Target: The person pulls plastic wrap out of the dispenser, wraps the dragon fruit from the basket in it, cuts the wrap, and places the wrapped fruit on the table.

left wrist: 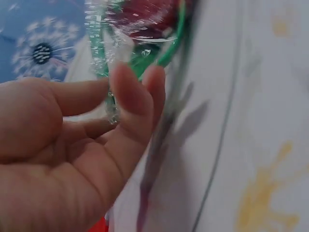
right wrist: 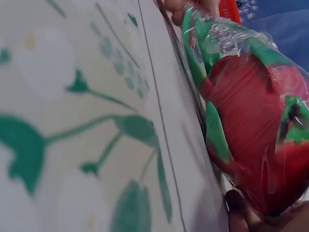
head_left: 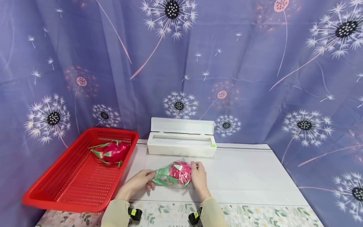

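A wrapped dragon fruit (head_left: 177,172) lay on the worktop (head_left: 244,176), near its front edge and in front of a white film dispenser (head_left: 181,142). Clear film covered the fruit, with loose film gathered at its green leafy end. The left hand (head_left: 140,181) pinched that gathered end, fingers (left wrist: 137,92) curled together on the film. The right hand (head_left: 198,176) cupped the round red end, fingers bent around it.

The worktop carried a white cloth, with a floral-print strip (head_left: 255,216) along the near edge. The dispenser stood at the back edge, lid raised. A red basket (head_left: 71,186) sat to the left, overhanging the worktop's left side, and held a second dragon fruit (head_left: 111,152). A purple dandelion-print curtain (head_left: 255,69) closed off the back and both sides.
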`<state>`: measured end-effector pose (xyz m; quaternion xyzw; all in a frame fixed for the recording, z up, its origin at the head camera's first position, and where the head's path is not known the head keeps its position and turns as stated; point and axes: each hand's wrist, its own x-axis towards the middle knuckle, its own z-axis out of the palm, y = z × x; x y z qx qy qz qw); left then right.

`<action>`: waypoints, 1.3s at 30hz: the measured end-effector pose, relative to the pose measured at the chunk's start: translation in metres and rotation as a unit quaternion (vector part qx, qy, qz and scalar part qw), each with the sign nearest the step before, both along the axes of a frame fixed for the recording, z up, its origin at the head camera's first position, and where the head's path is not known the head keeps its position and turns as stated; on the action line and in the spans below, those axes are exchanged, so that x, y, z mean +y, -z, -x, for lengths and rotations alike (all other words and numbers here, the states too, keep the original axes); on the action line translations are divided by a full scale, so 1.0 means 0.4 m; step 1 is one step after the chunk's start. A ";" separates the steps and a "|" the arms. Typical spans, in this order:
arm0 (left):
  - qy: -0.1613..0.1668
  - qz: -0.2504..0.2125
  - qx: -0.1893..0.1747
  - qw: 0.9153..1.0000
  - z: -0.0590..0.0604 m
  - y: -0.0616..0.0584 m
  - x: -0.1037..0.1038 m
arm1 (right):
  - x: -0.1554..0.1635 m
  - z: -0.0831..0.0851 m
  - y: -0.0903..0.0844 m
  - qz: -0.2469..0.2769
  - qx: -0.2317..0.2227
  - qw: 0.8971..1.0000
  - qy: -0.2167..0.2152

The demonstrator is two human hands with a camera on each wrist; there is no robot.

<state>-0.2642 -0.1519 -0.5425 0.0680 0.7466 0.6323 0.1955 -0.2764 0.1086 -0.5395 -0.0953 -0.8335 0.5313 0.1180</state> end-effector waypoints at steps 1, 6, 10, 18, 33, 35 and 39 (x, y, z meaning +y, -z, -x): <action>0.003 -0.005 0.010 1.000 -0.002 -0.002 -0.001 | 0.003 0.001 -0.001 -0.006 0.003 1.000 0.003; -0.054 0.035 0.064 0.996 -0.005 -0.011 0.008 | 0.014 -0.005 -0.009 -0.027 0.001 1.000 -0.007; -0.140 0.048 0.064 0.987 -0.004 -0.010 0.025 | 0.015 -0.014 -0.010 -0.030 0.001 0.999 -0.015; -0.211 0.070 0.077 0.972 0.007 0.009 0.051 | 0.010 -0.028 0.003 -0.032 0.014 0.999 0.004; -0.147 0.150 0.120 0.970 -0.001 0.014 0.031 | 0.098 -0.040 -0.030 0.136 -0.114 0.979 -0.098; -0.151 0.202 0.164 0.954 0.001 0.007 0.030 | 0.098 -0.050 -0.035 0.132 -0.118 0.977 -0.115; -0.121 0.259 0.260 0.922 0.001 -0.013 0.046 | 0.085 -0.071 -0.038 0.134 -0.114 0.974 -0.141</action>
